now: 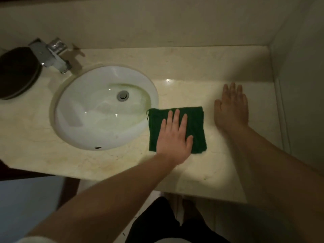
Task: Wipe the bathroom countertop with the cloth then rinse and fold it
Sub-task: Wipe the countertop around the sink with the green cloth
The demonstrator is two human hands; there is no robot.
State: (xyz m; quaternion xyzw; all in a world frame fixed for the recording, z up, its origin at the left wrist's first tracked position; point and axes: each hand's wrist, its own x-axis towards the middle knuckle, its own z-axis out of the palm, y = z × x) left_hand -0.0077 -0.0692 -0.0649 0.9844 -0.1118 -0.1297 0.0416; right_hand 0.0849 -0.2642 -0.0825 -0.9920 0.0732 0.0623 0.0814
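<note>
View from above of a cream marble bathroom countertop (228, 172) under dim, warm light, with a person's two bare forearms reaching in from the bottom edge. A dark green cloth (196, 123) lies flat on the counter as a neat, roughly square folded pad, just to the right of the sink, its upper left corner reaching the sink's rim. The left hand (173, 137) lies palm down on the cloth, fingers straight and slightly spread, covering the pad's lower left part; nothing is pinched or gripped. The right hand (231, 109) is further right, apart from the cloth, palm down over bare counter with its fingers straight and close together; whether it rests on the stone or hovers just above it cannot be told. The round white sink (91, 120) is set into the counter left of centre, with a metal drain (123, 95) in its bowl and a small overflow hole (97, 147) on its near side. A chrome faucet (52, 55) stands behind the sink to the left, its spout pointing toward the bowl. A dark round object (17, 72) sits on the counter at the far left edge, beside the faucet; what it is cannot be made out. A plain beige wall (157, 23) runs behind the counter. Black clothing (157, 221) shows at the bottom, below the counter's front edge.
</note>
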